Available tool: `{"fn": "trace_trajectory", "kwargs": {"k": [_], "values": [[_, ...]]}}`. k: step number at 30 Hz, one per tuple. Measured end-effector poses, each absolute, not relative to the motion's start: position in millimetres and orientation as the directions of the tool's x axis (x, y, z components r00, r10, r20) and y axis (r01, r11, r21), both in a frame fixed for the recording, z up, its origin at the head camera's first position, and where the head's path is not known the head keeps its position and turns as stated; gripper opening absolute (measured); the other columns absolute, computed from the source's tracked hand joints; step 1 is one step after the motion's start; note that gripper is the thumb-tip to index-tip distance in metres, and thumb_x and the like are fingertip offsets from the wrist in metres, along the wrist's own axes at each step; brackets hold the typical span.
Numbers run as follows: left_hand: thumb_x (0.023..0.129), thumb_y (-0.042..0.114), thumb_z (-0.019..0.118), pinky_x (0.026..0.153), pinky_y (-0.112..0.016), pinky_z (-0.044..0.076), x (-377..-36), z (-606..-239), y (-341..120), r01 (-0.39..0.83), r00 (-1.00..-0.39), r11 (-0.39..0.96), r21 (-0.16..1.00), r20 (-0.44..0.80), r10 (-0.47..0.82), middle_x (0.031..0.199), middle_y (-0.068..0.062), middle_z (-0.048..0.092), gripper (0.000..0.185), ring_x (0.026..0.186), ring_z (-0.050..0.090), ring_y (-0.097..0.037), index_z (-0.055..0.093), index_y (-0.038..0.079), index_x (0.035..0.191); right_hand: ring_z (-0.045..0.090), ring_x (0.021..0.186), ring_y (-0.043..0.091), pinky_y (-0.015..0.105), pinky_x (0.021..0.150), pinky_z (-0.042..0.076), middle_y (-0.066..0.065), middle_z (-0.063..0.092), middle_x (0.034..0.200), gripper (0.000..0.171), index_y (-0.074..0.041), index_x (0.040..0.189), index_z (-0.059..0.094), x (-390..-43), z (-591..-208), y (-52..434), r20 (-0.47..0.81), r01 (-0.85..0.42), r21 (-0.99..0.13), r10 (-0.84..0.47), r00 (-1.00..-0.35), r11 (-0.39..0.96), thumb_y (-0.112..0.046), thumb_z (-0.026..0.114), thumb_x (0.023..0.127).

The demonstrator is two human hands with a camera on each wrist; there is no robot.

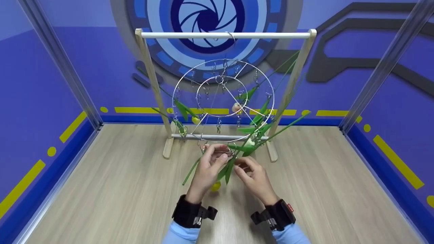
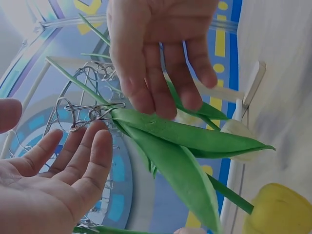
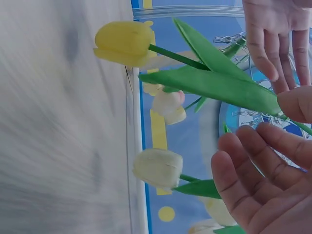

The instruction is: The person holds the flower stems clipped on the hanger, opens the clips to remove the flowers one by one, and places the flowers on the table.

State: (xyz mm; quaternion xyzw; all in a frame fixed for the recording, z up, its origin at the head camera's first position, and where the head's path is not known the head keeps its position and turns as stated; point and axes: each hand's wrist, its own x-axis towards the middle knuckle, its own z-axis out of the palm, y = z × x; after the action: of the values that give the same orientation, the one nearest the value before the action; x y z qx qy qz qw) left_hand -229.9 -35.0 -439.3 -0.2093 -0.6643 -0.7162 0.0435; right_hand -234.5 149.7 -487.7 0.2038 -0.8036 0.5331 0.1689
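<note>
A yellow artificial tulip (image 3: 124,43) hangs head down, with broad green leaves (image 2: 170,134) along its stem. A wire clip (image 2: 92,111) of the round hanger (image 1: 173,98) sits at the stem, just above the leaves. My left hand (image 1: 207,171) has its fingertips right at this clip, thumb apart from the fingers. On the other side of the stem is my right hand (image 1: 256,178), fingers loosely bent and nothing pinched between them. In the right wrist view its fingertips are close beside the leaves.
The hanger hangs by a hook from a wooden rack (image 1: 223,35). Other tulips hang around its ring, including a white tulip (image 3: 158,168); several long stems (image 1: 288,127) stick out past the rack's right side. Wood-grain table (image 1: 129,189) below, blue patterned walls (image 1: 81,61) around.
</note>
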Motion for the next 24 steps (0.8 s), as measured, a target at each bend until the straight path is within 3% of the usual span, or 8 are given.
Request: {"fn": "trace_trajectory", "kwargs": {"k": [6, 12, 24], "values": [[0.105, 0.006, 0.05, 0.098, -0.039, 0.055, -231.9, -439.9, -31.9, 0.29, -0.913, -0.211, 0.933, 0.336, 0.233, 0.132, -0.032, 0.054, 0.036, 0.121, 0.06, -0.04, 0.047, -0.014, 0.134, 0.067, 0.086, 0.022, 0.027, 0.073, 0.058, 0.006, 0.07, 0.101, 0.014, -0.004, 0.11, 0.072, -235.3, -487.9, 148.5, 0.453, -0.475, -0.817, -0.146, -0.879, 0.326, -0.01, 0.072, 0.097], [0.106, 0.006, 0.048, 0.1, -0.049, 0.053, -232.1, -441.3, -32.5, 0.276, -0.913, -0.244, 0.93, 0.333, 0.235, 0.13, -0.031, 0.055, 0.034, 0.119, 0.061, -0.039, 0.047, -0.014, 0.133, 0.065, 0.083, 0.013, 0.024, 0.073, 0.055, 0.006, 0.072, 0.098, 0.011, -0.004, 0.108, 0.073, -235.6, -489.6, 149.4, 0.47, -0.493, -0.811, -0.152, -0.869, 0.315, -0.007, 0.07, 0.097], [0.106, 0.009, 0.051, 0.092, -0.035, 0.055, -232.0, -441.7, -32.9, 0.262, -0.932, -0.209, 0.942, 0.304, 0.199, 0.127, -0.028, 0.058, 0.035, 0.111, 0.064, -0.034, 0.046, -0.012, 0.135, 0.064, 0.079, 0.011, 0.024, 0.071, 0.055, 0.005, 0.07, 0.089, 0.003, -0.004, 0.092, 0.07, -233.3, -484.7, 149.1, 0.502, -0.525, -0.788, -0.157, -0.85, 0.322, -0.002, 0.071, 0.095]]}}
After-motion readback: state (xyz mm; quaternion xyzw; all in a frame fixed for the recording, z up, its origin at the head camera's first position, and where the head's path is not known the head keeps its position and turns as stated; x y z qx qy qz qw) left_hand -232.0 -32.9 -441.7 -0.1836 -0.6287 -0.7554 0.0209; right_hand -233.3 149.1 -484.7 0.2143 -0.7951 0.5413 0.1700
